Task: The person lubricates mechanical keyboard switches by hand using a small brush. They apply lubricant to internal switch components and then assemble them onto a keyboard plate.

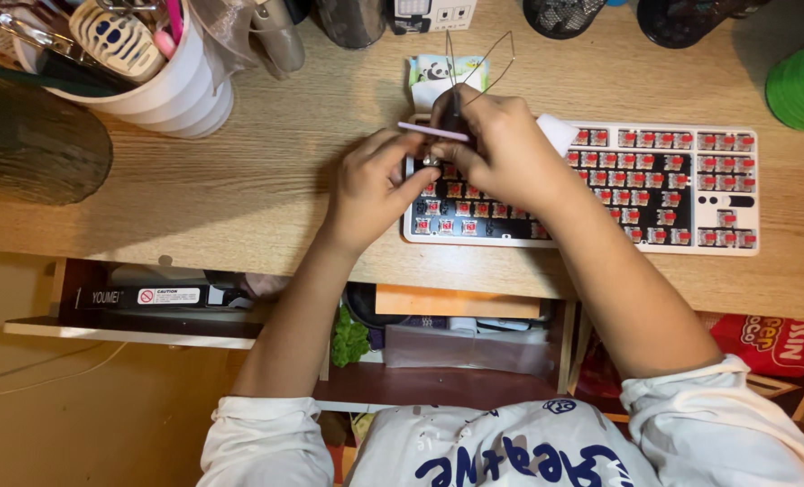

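A white keyboard [681, 191] with its keycaps off shows rows of red switches; it lies on the wooden desk [257, 180]. My right hand [501, 149] is closed on a wire keycap puller [478, 63] whose thin loops stick up above the fist. My left hand [375, 185] rests at the keyboard's left end and pinches a flat pink keycap [431, 132] against the puller. Both hands hide the keyboard's upper left corner.
A white tub [163, 90] full of tools stands at the back left beside a dark round object [32, 144]. A small panda packet [438, 72] lies behind the hands. Dark mesh cups [564, 16] and a green spool [803, 83] line the back right. An open drawer [149, 307] sits below.
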